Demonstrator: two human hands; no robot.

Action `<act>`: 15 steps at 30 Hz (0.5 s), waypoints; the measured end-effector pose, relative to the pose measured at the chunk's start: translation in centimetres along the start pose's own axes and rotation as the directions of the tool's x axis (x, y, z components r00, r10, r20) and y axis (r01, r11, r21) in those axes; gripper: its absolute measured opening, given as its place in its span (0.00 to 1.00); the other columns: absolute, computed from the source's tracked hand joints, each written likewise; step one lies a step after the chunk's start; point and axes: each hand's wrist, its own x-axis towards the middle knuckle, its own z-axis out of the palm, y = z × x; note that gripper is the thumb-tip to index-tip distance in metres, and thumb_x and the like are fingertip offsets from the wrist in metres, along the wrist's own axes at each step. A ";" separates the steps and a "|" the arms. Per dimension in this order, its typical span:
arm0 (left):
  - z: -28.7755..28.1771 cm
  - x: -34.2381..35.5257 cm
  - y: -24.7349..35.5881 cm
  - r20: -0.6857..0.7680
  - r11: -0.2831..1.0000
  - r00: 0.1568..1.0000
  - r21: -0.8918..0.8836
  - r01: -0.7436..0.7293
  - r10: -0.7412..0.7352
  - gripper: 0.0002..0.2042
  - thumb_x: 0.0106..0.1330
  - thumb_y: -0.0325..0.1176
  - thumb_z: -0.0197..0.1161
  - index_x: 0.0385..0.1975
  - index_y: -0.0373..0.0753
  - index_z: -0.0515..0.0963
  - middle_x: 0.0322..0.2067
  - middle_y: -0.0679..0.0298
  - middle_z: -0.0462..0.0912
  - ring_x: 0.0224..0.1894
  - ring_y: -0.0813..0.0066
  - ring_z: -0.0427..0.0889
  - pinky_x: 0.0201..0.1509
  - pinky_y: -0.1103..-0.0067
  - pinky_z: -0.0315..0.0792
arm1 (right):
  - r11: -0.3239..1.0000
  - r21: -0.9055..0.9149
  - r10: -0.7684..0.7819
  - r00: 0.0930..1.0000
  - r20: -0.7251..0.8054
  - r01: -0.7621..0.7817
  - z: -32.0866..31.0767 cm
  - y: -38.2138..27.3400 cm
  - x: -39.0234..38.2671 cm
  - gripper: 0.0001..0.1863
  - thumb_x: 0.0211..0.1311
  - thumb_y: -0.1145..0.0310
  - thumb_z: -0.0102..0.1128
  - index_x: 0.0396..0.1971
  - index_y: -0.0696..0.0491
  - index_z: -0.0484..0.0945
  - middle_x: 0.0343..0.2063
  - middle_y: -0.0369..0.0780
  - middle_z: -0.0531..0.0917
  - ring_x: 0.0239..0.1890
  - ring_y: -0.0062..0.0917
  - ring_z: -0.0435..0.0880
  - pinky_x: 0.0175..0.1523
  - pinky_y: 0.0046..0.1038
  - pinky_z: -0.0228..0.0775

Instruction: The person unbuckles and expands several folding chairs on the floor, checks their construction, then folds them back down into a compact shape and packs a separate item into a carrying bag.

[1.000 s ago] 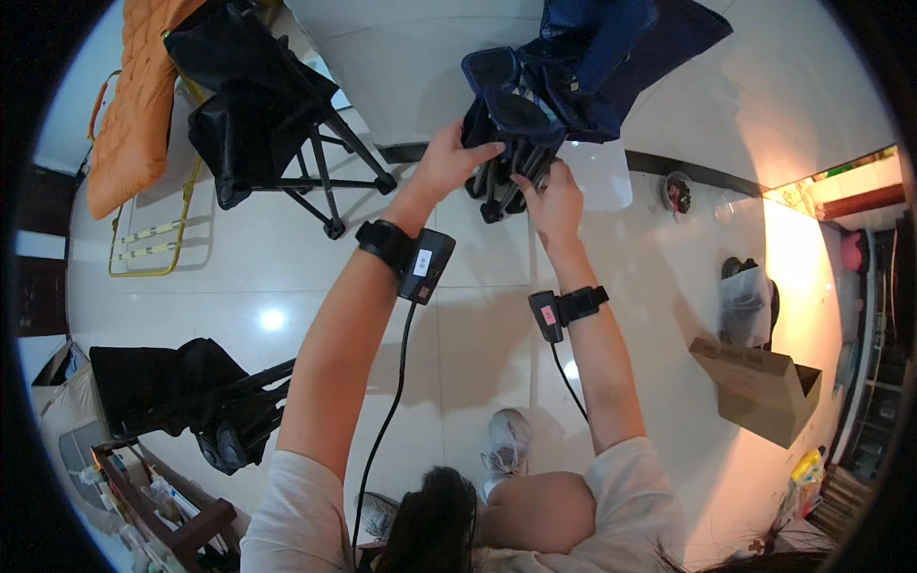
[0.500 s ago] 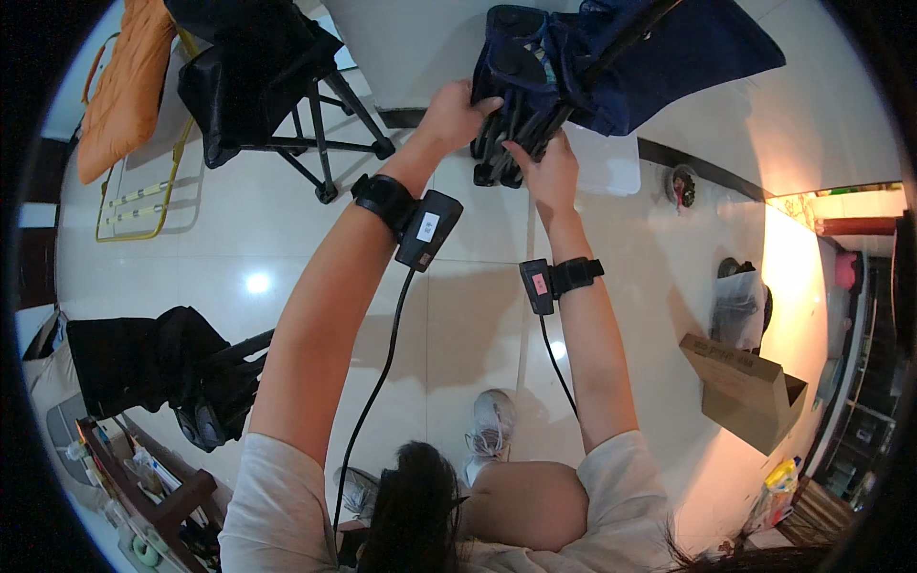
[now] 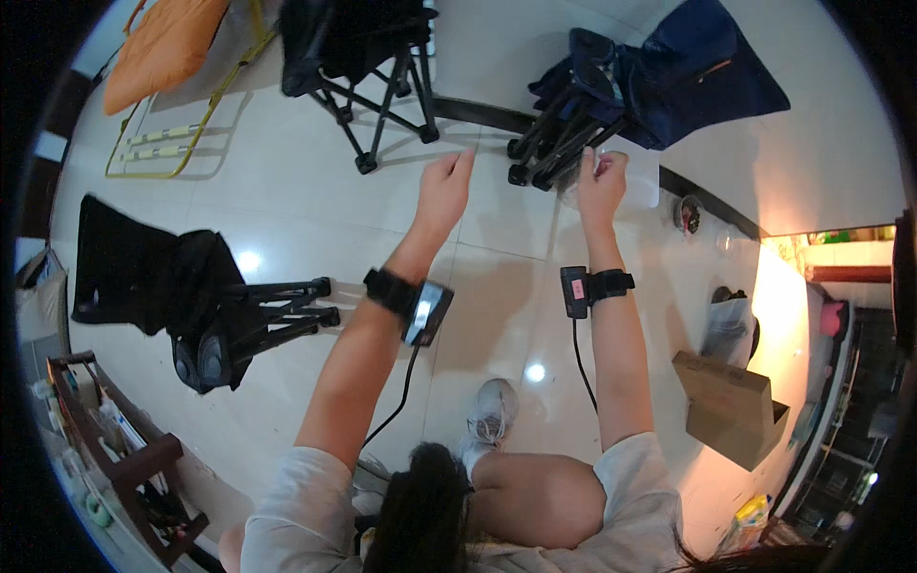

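A dark blue folding chair (image 3: 702,81) is folded up and leans at the far wall, its black legs (image 3: 564,143) bunched together toward the floor. My right hand (image 3: 602,186) is just below those legs, thumb and curled fingers apart, with nothing visible between them. Whether its thumb touches a leg, I cannot tell. Out over the floor, left of the legs, my left hand (image 3: 444,196) is closed and holds nothing I can see. A black folding chair (image 3: 358,48) with spread legs stands beyond it.
Another black folding chair (image 3: 205,277) lies folded at the left. An orange padded seat (image 3: 167,53) on a yellow frame stands far left. A clear plastic box (image 3: 642,177) sits behind my right hand. An opened cardboard box (image 3: 731,411) is at the right, a wooden rack (image 3: 143,463) near left.
My left hand has let go of the blue chair and drawn back toward me. My right hand has loosened and lowered from its legs. The chair now rests against the wall; my view has shifted.
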 end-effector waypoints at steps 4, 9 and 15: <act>-7.1 -9.2 -0.8 -0.036 0.990 0.990 -0.043 0.133 -0.135 0.19 0.63 0.39 0.50 0.15 0.31 0.62 0.12 0.66 0.56 0.18 0.82 0.55 0.20 0.77 0.54 | 0.963 0.117 0.244 0.970 0.004 -0.243 -1.7 -3.0 -1.0 0.30 0.47 0.51 0.63 0.39 0.59 0.65 0.18 0.40 0.73 0.23 0.29 0.73 0.32 0.29 0.65; -17.1 -21.1 -5.0 -0.366 0.928 0.852 -0.146 0.344 -0.374 0.17 0.64 0.35 0.50 0.14 0.34 0.63 0.12 0.72 0.56 0.19 0.83 0.55 0.22 0.79 0.54 | 0.979 0.082 0.188 0.981 -0.040 -0.184 -2.1 -7.2 -6.1 0.23 0.49 0.53 0.62 0.32 0.57 0.66 0.16 0.38 0.72 0.20 0.23 0.70 0.30 0.25 0.64; -23.2 -31.3 -12.8 -0.881 0.967 0.398 -0.225 0.122 -0.255 0.17 0.56 0.31 0.60 0.40 0.32 0.62 0.36 0.61 0.64 0.41 0.75 0.62 0.46 0.77 0.58 | 0.890 0.446 -0.322 0.564 0.761 -0.094 2.8 -23.0 -23.2 0.21 0.47 0.66 0.63 0.39 0.56 0.66 0.32 0.41 0.73 0.37 0.27 0.73 0.43 0.27 0.65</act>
